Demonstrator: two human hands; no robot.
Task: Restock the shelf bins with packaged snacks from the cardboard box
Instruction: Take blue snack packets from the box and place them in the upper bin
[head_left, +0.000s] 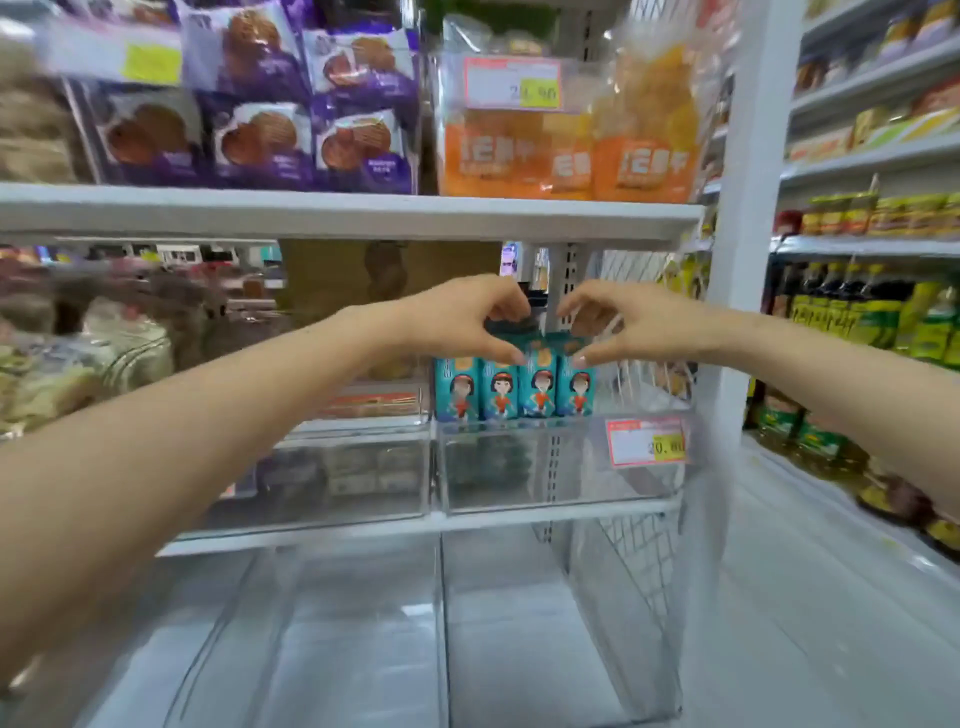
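Head view: left hand and right hand each pinch tops of teal snack packets in clear bin; likely placing step, next needs letting go

Shelf carries clear bin of teal packets.

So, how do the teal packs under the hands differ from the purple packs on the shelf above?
The teal packs are narrow and stand four in a row; the purple packs are wider and stacked in rows. The teal packs show a cartoon figure, the purple packs round biscuits. Both face forward.
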